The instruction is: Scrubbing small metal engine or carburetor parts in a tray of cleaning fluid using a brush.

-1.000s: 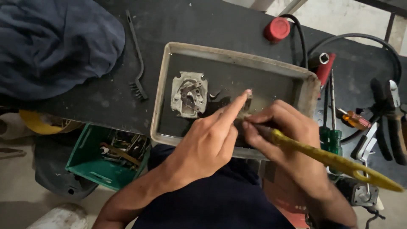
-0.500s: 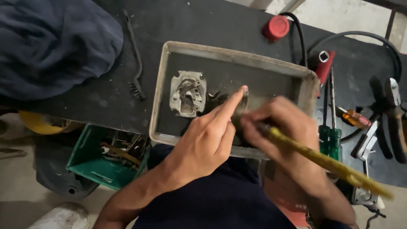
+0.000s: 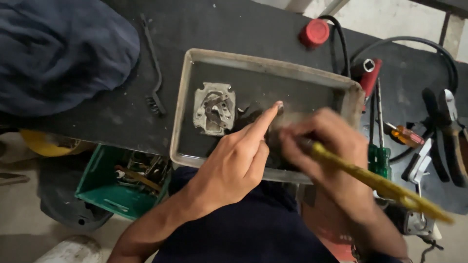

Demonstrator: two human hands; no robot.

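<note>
A shallow metal tray (image 3: 263, 63) of dark liquid sits on the black bench. A pale metal engine part (image 3: 213, 108) lies at the tray's left. My left hand (image 3: 239, 160) reaches into the tray, forefinger stretched out, pressing a dark part (image 3: 253, 119) that it mostly hides. My right hand (image 3: 326, 146) is blurred and grips a yellow-handled brush (image 3: 385, 182) whose head works at that same dark part, hidden behind my fingers.
A small wire brush (image 3: 153, 73) lies left of the tray beside a dark blue cloth bundle (image 3: 58, 53). A red cap (image 3: 314, 31), black hose, green screwdrivers (image 3: 378, 156) and pliers (image 3: 448, 131) crowd the right. A green crate (image 3: 122, 185) of tools sits below the bench.
My right hand and the brush have shifted slightly back and forth over the dark part. My left hand has stayed pressed in the tray.
</note>
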